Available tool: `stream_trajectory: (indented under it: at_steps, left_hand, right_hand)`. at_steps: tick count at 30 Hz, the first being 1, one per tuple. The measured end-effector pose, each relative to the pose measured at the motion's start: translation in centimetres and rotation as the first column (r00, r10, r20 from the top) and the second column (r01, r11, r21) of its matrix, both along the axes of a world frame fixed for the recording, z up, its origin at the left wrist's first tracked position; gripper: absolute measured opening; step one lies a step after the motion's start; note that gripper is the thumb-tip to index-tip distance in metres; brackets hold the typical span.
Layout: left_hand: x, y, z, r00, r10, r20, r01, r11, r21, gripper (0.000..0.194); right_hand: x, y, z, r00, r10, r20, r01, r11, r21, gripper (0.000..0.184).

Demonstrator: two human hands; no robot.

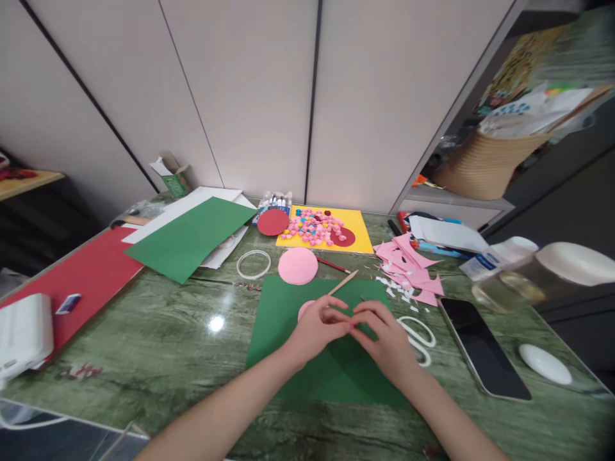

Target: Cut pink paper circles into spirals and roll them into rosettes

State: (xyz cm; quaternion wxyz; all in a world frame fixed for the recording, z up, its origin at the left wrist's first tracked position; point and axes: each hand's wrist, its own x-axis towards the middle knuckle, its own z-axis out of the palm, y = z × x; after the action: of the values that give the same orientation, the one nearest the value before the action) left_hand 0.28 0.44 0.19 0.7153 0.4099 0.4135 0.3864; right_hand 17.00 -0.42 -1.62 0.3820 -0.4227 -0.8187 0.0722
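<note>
Over a green paper sheet [327, 378], my left hand [314, 326] and my right hand [384, 339] meet with fingertips pinched together. Whatever sits between the fingertips is too small or hidden to make out. A pointed wooden stick [344, 282] juts out behind my left hand; I cannot tell if it is held or lying there. Partly behind the same hand, a pink paper piece [304, 310] shows. White-handled scissors [425, 339] lie beside my right hand, partly covered by it. Just beyond the green sheet rests a pink paper circle [298, 266].
Many small pink paper balls [314, 227] lie on a yellow sheet [360, 224]. Pink scraps [408, 266], a phone [483, 349] and a bottle [509, 288] stand right. A tape roll [254, 264], green paper [192, 237] and red paper [91, 275] lie left.
</note>
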Motion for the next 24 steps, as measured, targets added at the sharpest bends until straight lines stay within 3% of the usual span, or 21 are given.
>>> stream_trajectory:
  at_steps: [9,17,24]
  left_hand:
    - [-0.09,0.00,-0.32,0.998,0.041,0.042,-0.041,0.999,0.005,0.040]
    - [-0.37,0.29,0.10,1.000,0.025,0.019,-0.026,0.999,0.035,0.037]
    - [-0.20,0.08,0.19,1.000,0.009,-0.021,-0.008,0.997,0.078,0.035]
  right_hand:
    - [0.18,0.01,0.45,1.000,0.014,0.012,-0.014,1.000,-0.020,0.006]
    - [-0.10,0.04,0.60,0.995,0.094,0.012,-0.092,0.990,-0.102,0.026]
    - [0.07,0.00,0.46,0.998,0.051,-0.043,-0.053,0.998,-0.033,0.013]
